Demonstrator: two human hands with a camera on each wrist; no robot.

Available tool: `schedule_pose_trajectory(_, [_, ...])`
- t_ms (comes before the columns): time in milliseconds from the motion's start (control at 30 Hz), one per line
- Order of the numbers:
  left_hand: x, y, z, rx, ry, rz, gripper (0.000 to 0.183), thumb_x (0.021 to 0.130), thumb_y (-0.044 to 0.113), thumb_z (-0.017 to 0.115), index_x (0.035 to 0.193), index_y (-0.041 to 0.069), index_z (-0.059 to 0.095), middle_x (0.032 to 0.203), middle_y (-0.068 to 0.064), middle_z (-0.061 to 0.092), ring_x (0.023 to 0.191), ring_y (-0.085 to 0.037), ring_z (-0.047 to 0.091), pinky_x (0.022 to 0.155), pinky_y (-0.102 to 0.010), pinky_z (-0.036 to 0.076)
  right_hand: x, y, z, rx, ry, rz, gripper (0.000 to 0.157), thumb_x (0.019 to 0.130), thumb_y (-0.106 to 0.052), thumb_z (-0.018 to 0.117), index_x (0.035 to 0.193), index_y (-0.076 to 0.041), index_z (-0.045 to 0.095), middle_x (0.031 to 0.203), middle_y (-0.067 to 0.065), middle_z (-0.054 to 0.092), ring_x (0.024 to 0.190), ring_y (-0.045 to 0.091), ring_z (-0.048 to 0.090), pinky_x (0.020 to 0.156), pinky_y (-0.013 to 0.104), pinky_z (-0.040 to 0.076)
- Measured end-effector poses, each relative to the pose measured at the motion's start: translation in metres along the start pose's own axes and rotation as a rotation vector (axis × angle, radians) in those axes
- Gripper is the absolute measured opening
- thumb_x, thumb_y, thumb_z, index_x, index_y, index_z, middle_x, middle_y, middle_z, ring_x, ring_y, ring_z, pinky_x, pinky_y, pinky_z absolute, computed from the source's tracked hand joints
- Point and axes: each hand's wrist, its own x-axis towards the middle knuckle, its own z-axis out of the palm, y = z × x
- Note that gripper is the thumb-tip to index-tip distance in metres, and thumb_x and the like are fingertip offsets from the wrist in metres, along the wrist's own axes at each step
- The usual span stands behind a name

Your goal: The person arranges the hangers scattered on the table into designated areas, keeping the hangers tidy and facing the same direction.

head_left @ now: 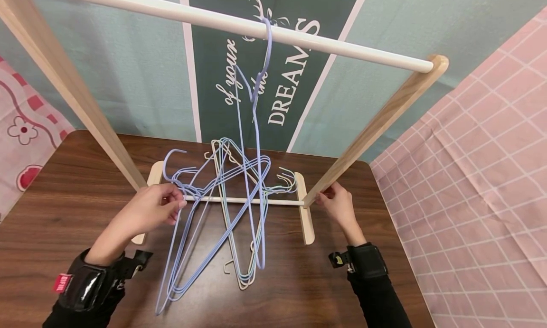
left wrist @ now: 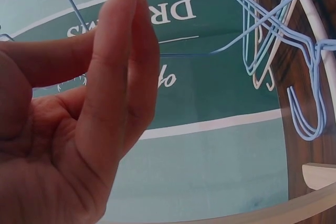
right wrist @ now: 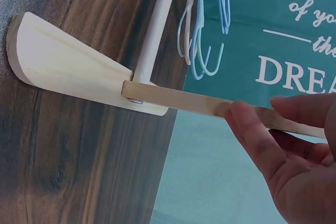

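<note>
My left hand (head_left: 155,207) pinches a blue wire hanger (head_left: 165,165) between thumb and fingertips. It is at the left of a heap of hangers by the rack's low white bar (head_left: 282,202). Only a short piece of that hanger shows above the fingertips in the left wrist view. My right hand (head_left: 337,203) grips the lower part of the rack's right wooden post (right wrist: 178,99), with thumb and fingers on its two sides. One blue hanger (head_left: 268,48) hangs by its hook from the white top rod (head_left: 363,48).
Several blue, pale green and cream hangers (head_left: 243,280) lie crossed over the low bar and the brown table (head_left: 342,280). The left wooden post (head_left: 77,90) rises beside my left hand. Behind stands a green cloth (head_left: 329,105) with lettering; pink checked cloth (head_left: 478,176) borders the right.
</note>
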Motion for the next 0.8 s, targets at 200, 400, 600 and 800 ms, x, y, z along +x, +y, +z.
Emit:
schedule_pose_trajectory(200, [0.0001,-0.0003,-0.0001,-0.003,-0.009,-0.015,0.008,0.088,0.003,0.057,0.085,-0.004,0.056,0.064,-0.002,0.056,0.056,-0.013,0.059,0.051,-0.022,0.051,0.0004,-0.0004,-0.0009,0.012,0.005,0.031,0.024,0.085,-0.003,0.062,0.106,0.006,0.056,0.089,0.023,0.062,0.078,0.032,0.066,0.062,0.033,0.054])
schedule_pose_trajectory(400, [0.0003,-0.0022,0.0000,0.003,-0.007,-0.013,0.008,0.088,0.004,0.058,0.085,-0.004,0.057,0.064,-0.002,0.056,0.055,-0.013,0.059,0.050,-0.021,0.051,0.0006,-0.0019,-0.0010,0.004,0.007,0.038,0.022,0.085,-0.003,0.062,0.104,0.007,0.056,0.087,0.023,0.062,0.078,0.031,0.065,0.063,0.033,0.054])
schedule_pose_trajectory(600, [-0.0011,-0.0028,-0.0013,0.017,0.011,-0.002,0.009,0.088,0.006,0.058,0.085,-0.003,0.058,0.063,-0.001,0.055,0.053,-0.011,0.059,0.050,-0.021,0.050,0.0020,0.0006,-0.0012,-0.004,-0.004,0.022,0.021,0.085,-0.003,0.062,0.102,0.007,0.057,0.088,0.024,0.062,0.081,0.032,0.065,0.064,0.032,0.054])
schedule_pose_trajectory(800, [-0.0039,-0.0016,-0.0039,0.023,0.027,-0.007,0.011,0.089,0.009,0.059,0.084,-0.002,0.059,0.064,0.000,0.054,0.055,-0.010,0.058,0.051,-0.021,0.051,0.0035,0.0043,-0.0035,0.036,-0.034,0.002,0.020,0.085,-0.001,0.062,0.102,0.008,0.058,0.088,0.025,0.061,0.081,0.034,0.065,0.066,0.034,0.054])
